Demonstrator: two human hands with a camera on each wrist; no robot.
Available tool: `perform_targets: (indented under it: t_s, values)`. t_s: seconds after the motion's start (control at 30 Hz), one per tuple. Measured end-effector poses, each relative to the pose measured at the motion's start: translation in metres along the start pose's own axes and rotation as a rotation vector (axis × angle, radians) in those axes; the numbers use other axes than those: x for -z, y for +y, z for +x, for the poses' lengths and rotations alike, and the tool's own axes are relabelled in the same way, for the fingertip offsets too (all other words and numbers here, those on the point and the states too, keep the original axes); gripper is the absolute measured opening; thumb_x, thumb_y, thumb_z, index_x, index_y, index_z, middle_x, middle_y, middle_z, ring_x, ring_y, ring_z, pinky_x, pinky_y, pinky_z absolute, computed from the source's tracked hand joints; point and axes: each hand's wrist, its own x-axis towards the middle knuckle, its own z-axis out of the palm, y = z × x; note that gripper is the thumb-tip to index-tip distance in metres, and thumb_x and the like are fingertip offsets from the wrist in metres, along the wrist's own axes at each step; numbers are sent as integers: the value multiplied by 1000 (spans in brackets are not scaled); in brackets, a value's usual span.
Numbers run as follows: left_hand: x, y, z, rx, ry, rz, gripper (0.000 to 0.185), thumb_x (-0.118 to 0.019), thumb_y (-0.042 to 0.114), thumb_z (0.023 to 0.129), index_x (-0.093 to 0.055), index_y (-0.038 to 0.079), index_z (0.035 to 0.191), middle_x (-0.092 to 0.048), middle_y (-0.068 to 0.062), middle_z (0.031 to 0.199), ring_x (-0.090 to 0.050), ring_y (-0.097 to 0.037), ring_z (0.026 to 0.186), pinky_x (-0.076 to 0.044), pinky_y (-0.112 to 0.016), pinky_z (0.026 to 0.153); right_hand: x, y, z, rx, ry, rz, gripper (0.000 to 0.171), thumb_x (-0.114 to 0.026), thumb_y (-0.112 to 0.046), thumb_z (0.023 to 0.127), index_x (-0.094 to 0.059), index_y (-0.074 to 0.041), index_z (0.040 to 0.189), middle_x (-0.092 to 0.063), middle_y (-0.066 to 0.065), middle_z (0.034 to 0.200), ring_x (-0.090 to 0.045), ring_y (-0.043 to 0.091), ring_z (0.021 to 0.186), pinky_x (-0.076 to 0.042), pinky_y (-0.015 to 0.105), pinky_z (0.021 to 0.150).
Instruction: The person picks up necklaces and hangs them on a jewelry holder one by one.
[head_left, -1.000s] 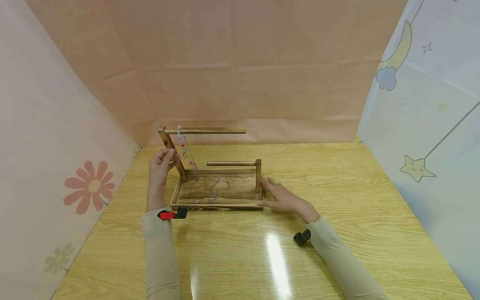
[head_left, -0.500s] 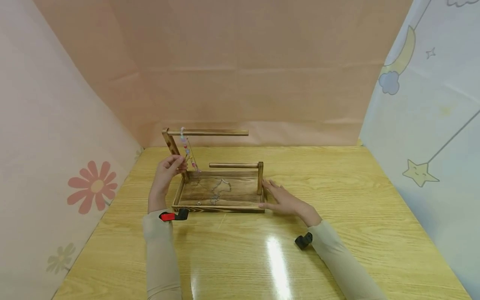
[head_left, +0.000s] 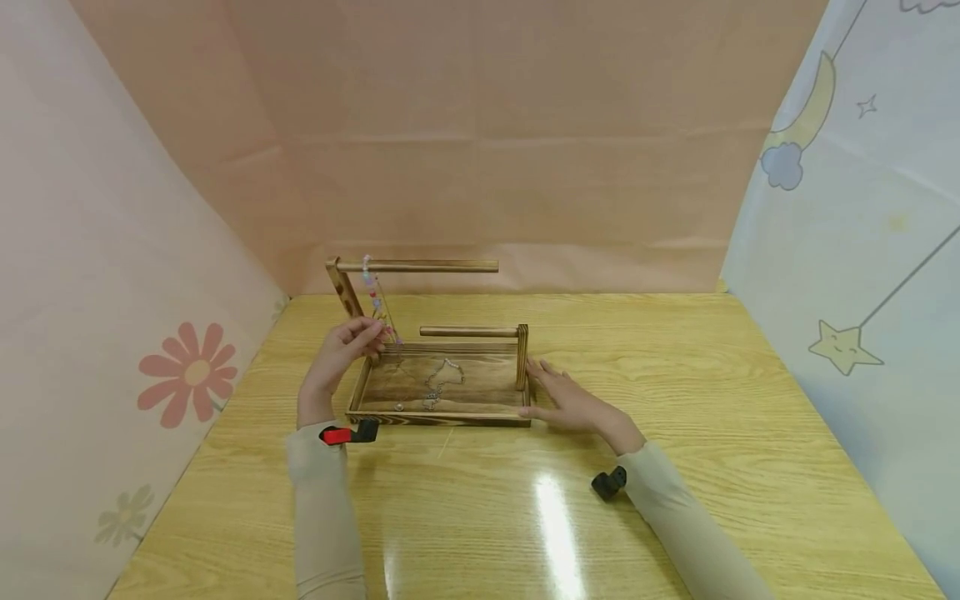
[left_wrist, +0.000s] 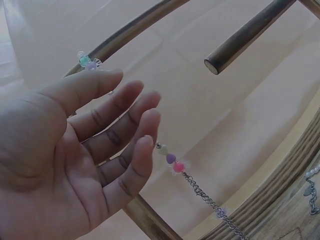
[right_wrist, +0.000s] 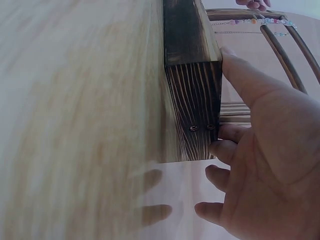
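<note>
A dark wooden stand has a tray, a tall post with a long upper bar, and a short post with a lower bar. From the upper bar hangs a beaded chain with pastel beads. My left hand hovers by the chain's lower end near the tall post, and its fingers are loosely spread and hold nothing. My right hand lies flat against the tray's right end, with the thumb along its side. A silver chain lies in the tray.
The stand sits on a yellow wooden table. Paper walls enclose it: pink at the back and left with a flower print, pale blue on the right. A glare patch lies in front.
My left hand has come down and slightly right, from beside the tall post to the chain's lower end. The right hand stays against the tray.
</note>
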Motion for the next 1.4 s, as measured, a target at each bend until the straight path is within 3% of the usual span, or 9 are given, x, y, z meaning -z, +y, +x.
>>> perform_targets:
  t_s: [0.07, 0.27, 0.47, 0.63, 0.8, 0.97, 1.1, 1.3, 1.4]
  values:
    - [0, 0, 0, 1, -21, 7, 40, -47, 22, 98, -49, -14, 116, -55, -27, 109, -58, -24, 88, -51, -25, 72, 0, 0, 0, 3, 5, 0, 90, -51, -59, 87, -5, -15, 150, -6, 15, 155, -4, 33, 142, -4, 54, 114]
    - [-3, 0, 0, 27, -52, 26, 40, -48, 23, 98, -50, -12, 118, -59, -20, 107, -60, -18, 89, -52, -35, 80, -1, 0, 0, 8, 11, -9, 90, -51, -60, 86, -7, -14, 150, -7, 15, 155, -5, 33, 142, -5, 54, 114]
    - [-6, 0, 1, 8, -81, 26, 39, -47, 20, 98, -48, -14, 118, -55, -31, 112, -63, -18, 90, -53, -37, 82, 0, 0, 0, 7, 13, -24, 89, -51, -60, 87, -9, -12, 150, -7, 13, 155, -5, 33, 142, -5, 54, 114]
    - [-8, -1, 3, -3, -122, -6, 34, -47, 16, 98, -49, -12, 117, -63, -16, 105, -65, -14, 90, -53, -35, 83, 1, -1, 0, -11, 8, -30, 90, -51, -60, 86, -7, -14, 150, -8, 13, 155, -4, 31, 143, -4, 53, 114]
    - [-11, -13, 10, -6, -132, -13, 27, -49, 20, 98, -57, 0, 113, -62, -18, 105, -65, -18, 90, -52, -43, 86, 0, -2, -1, -9, 15, -53, 88, -51, -59, 87, -10, -13, 150, -8, 11, 155, -4, 30, 143, -5, 54, 114]
    - [-14, -23, 16, -6, -140, 18, 34, -50, 27, 97, -56, -1, 115, -58, -25, 111, -64, -19, 92, -46, -54, 89, 1, -5, -2, 10, 36, -99, 87, -50, -58, 88, -14, -8, 149, -9, 14, 155, -6, 32, 142, -6, 56, 113]
    - [-16, -24, 17, -5, -159, 28, 39, -50, 28, 97, -53, -5, 118, -55, -30, 112, -63, -17, 92, -46, -54, 90, 1, -6, -2, 11, 44, -131, 87, -49, -59, 88, -16, -5, 148, -11, 16, 154, -6, 30, 143, -6, 54, 113]
    - [-18, -24, 18, -4, -178, 49, 35, -47, 24, 98, -53, -3, 120, -59, -20, 110, -62, -13, 91, -48, -50, 89, 2, -10, -3, 19, 56, -167, 86, -51, -59, 87, -21, -3, 147, -13, 17, 154, -11, 30, 142, -7, 53, 114]
    - [-18, -24, 19, 10, -181, 42, 35, -47, 25, 98, -53, -3, 120, -58, -22, 111, -62, -13, 90, -46, -53, 90, 3, -12, -4, 29, 76, -193, 84, -53, -57, 87, -26, -2, 145, -15, 17, 153, -16, 31, 141, -9, 54, 114]
